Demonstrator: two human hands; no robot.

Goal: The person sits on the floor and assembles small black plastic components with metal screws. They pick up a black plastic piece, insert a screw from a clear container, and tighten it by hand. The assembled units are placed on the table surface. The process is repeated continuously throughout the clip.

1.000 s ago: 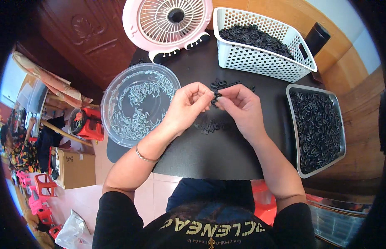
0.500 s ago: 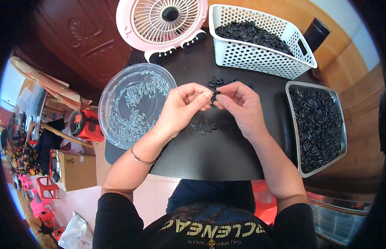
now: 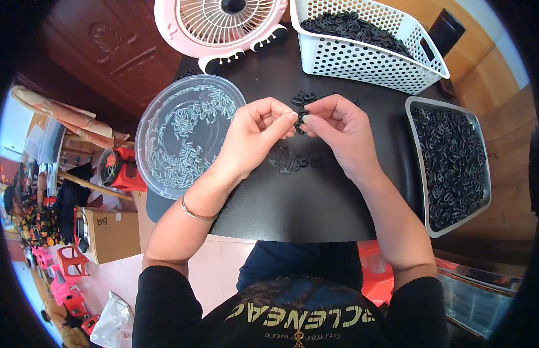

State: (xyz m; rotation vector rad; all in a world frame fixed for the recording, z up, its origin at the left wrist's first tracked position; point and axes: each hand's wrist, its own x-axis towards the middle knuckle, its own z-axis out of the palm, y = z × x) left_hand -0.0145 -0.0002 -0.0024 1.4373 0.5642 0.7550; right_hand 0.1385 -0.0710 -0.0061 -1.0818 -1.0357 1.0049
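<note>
Over the middle of the dark table, my left hand (image 3: 259, 132) and my right hand (image 3: 344, 132) meet fingertip to fingertip. Both are closed in a pinch on a small black plastic part (image 3: 301, 118), mostly covered by the fingers. Whether a screw is also between them I cannot tell. Just beyond the fingers lies a loose group of black parts (image 3: 304, 98). Closer to me, several dark flat pieces (image 3: 292, 160) are scattered on the tabletop. To the left of my left hand stands a round clear tub (image 3: 143, 139) holding many small silvery screws (image 3: 191, 159).
A pink fan (image 3: 165, 26) stands at the back left. At the back right is a white perforated basket (image 3: 362, 72) of black parts; a metal tray (image 3: 416, 168) of similar parts sits at right. Beyond the table's left side are a cardboard box (image 3: 116, 235) and red stools (image 3: 130, 171).
The view has shifted a little, so the table and containers appear higher in the picture. Both hands keep their pinch on the small black part, with slight finger movement.
</note>
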